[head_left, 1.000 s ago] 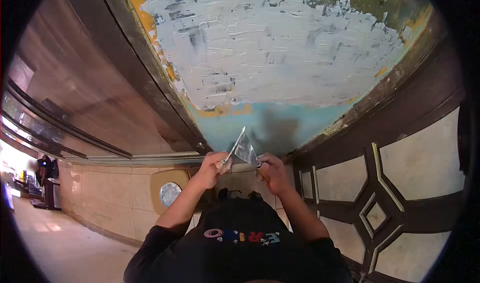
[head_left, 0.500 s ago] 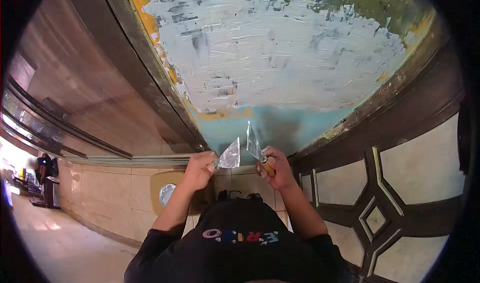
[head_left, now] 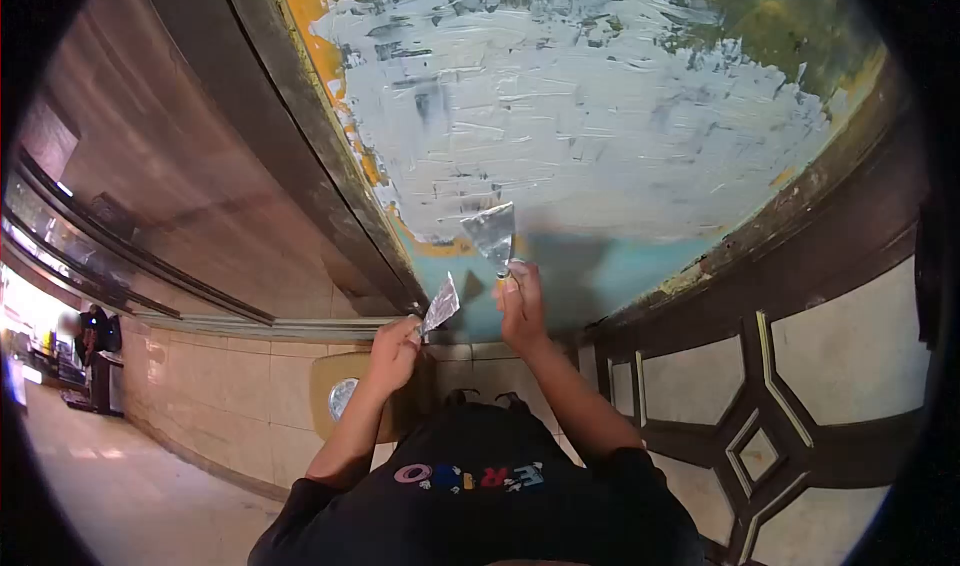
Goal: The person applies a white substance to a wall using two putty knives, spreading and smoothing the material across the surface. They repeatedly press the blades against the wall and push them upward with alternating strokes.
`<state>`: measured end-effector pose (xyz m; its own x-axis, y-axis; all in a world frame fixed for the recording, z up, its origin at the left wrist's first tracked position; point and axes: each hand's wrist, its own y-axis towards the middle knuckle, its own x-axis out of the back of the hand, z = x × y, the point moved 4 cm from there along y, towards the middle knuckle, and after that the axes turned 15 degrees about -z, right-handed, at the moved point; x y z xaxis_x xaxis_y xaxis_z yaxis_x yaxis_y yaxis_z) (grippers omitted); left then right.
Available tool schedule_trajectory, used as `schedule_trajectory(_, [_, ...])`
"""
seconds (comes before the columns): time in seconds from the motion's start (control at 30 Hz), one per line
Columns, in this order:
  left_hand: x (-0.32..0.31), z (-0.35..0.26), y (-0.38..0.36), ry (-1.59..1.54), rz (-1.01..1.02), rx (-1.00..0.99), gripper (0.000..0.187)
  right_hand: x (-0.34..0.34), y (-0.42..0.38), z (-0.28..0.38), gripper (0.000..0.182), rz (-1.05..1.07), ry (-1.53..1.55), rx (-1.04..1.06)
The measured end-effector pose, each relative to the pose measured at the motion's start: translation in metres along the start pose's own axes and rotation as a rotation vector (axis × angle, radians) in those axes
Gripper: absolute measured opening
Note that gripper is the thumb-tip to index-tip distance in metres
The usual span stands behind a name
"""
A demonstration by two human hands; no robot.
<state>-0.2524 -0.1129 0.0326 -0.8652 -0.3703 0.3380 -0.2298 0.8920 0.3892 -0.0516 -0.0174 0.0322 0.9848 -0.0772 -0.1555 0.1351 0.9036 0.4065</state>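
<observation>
My right hand (head_left: 523, 306) is closed round the handle of a putty knife (head_left: 492, 236). That blade lies against or just over the lower edge of the white filler (head_left: 560, 136) spread on the wall; contact is hard to tell. Lower and to the left, my left hand (head_left: 396, 351) grips a second putty knife (head_left: 441, 304), its blade smeared and pointing up. Most of its handle is hidden in my fingers. Below the filler runs a strip of bare turquoise wall (head_left: 570, 278), with orange and olive patches showing round the sides and top.
A tan stool or box (head_left: 330, 371) stands by my left forearm, bearing a round container (head_left: 343, 398) of whitish stuff. Dark wooden framing (head_left: 300, 156) edges the wall at left. A panelled dark wood door (head_left: 720, 436) stands at right. Farther left, a person (head_left: 95, 336) is partly seen.
My right hand has risen, bringing its putty knife up to the filler's lower edge with the blade turned flatter. The left putty knife has tilted and sits slightly further left.
</observation>
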Motion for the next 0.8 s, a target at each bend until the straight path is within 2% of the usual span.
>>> schedule_trajectory(0.1, [0.008,0.006,-0.003,0.016,-0.011,0.015,0.015,-0.008,0.004,-0.022,0.021,-0.089,-0.106,-0.015])
schedule_trajectory(0.2, [0.017,0.010,-0.003,0.020,-0.019,0.046,0.012,-0.012,-0.003,-0.029,0.024,-0.107,-0.206,0.091])
schedule_trajectory(0.27, [0.023,0.009,-0.003,0.059,-0.009,0.138,0.011,-0.015,-0.005,-0.032,0.024,-0.128,-0.260,0.129])
schedule_trajectory(0.33, [0.025,0.011,-0.001,0.074,0.001,0.108,0.011,-0.018,-0.004,-0.032,0.024,-0.156,-0.292,0.208])
schedule_trajectory(0.47, [0.028,0.016,0.003,0.073,0.031,0.067,0.013,-0.020,-0.014,-0.034,0.028,-0.171,-0.235,0.120])
schedule_trajectory(0.57, [0.029,0.012,0.010,0.090,0.039,0.056,0.014,-0.022,-0.016,-0.034,0.028,-0.200,-0.251,0.211])
schedule_trajectory(0.63, [0.028,0.018,0.012,0.048,0.065,0.058,0.014,-0.023,-0.013,-0.027,0.027,-0.200,-0.225,0.104])
schedule_trajectory(0.8, [0.028,0.020,0.017,0.050,0.083,0.026,0.014,-0.021,-0.017,-0.027,0.028,-0.211,-0.228,0.179])
